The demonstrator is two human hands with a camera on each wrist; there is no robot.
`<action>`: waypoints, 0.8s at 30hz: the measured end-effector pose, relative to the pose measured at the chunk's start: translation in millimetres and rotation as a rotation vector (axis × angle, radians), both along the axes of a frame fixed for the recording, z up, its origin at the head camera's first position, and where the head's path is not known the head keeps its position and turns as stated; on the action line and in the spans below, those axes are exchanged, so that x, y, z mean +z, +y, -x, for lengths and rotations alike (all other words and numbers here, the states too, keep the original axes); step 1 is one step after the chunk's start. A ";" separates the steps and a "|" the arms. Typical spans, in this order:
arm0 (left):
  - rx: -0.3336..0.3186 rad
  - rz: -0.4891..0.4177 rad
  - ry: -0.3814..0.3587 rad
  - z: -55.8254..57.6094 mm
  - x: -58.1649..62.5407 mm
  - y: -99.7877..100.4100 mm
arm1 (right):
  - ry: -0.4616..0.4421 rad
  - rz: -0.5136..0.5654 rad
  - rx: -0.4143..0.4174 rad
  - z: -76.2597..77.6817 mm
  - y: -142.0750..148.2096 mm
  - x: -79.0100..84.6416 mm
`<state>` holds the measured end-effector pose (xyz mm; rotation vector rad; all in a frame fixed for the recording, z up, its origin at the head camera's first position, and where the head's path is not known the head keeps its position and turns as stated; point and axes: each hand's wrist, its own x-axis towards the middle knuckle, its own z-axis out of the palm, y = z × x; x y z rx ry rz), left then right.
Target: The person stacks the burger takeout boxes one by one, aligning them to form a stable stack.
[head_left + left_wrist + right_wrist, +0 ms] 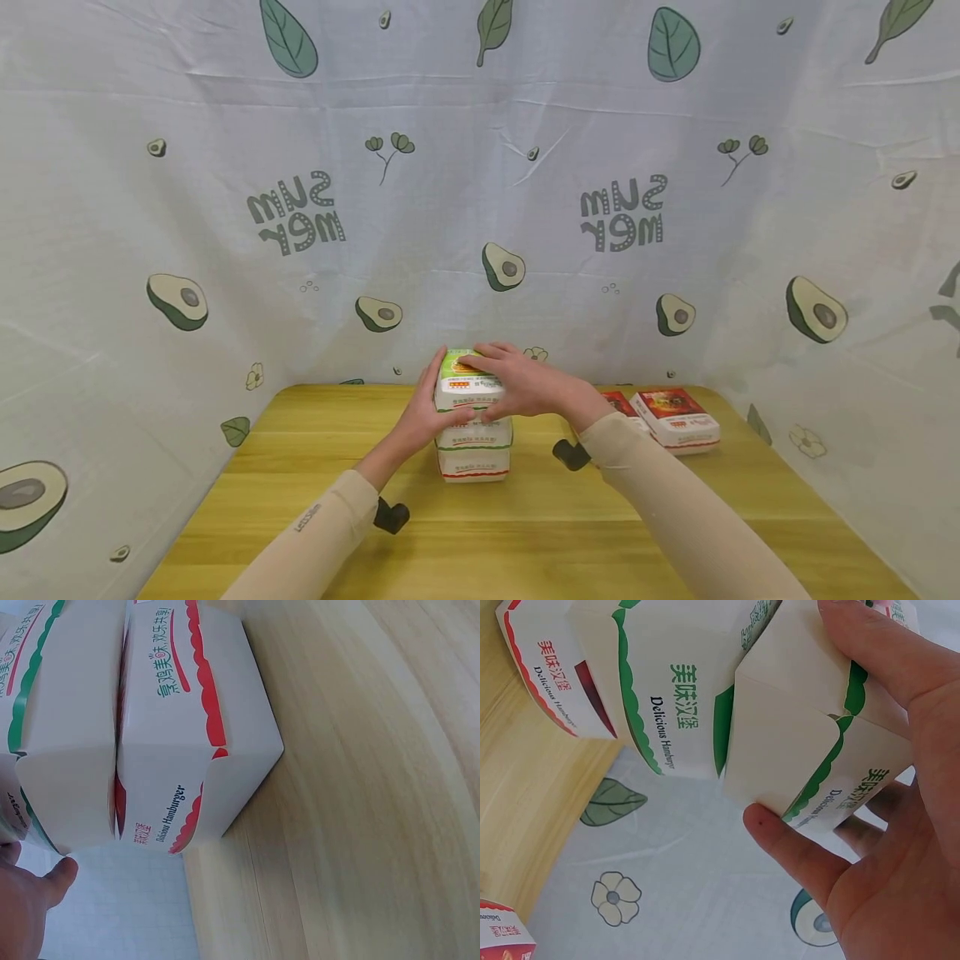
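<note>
Room left of stack [474, 463], boxes [677, 419] right

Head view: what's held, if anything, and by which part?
The top box, by its left side in the left hand and its right side in the right hand.

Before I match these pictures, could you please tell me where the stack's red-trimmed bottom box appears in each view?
Head: bottom box, below centre.
Left wrist: bottom box, upper part, left of centre.
Right wrist: bottom box, upper left.
Shared landmark: the green-trimmed box directly on top of it, visible in all three.
</note>
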<state>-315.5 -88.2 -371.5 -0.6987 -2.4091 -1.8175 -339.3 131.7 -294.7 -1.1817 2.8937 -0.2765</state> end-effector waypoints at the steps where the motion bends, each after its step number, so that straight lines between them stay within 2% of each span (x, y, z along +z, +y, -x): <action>1: 0.004 0.008 0.006 -3.8 3.5 0.0 | 0.002 -0.003 0.000 0.0 -0.2 0.0; 4: 0.020 0.023 0.023 -9.8 8.3 0.4 | 0.008 -0.011 -0.004 0.0 -0.7 0.0; 8: 0.034 0.045 0.034 -9.6 7.9 0.7 | 0.011 -0.019 -0.006 -0.1 -1.2 0.0; 15: 0.060 0.052 0.044 15.4 -18.1 -0.1 | 0.003 -0.010 0.002 -0.8 -2.5 0.6; 24: 0.049 0.024 0.063 17.9 -22.8 -2.8 | -0.009 0.016 0.000 -2.0 -2.5 -2.7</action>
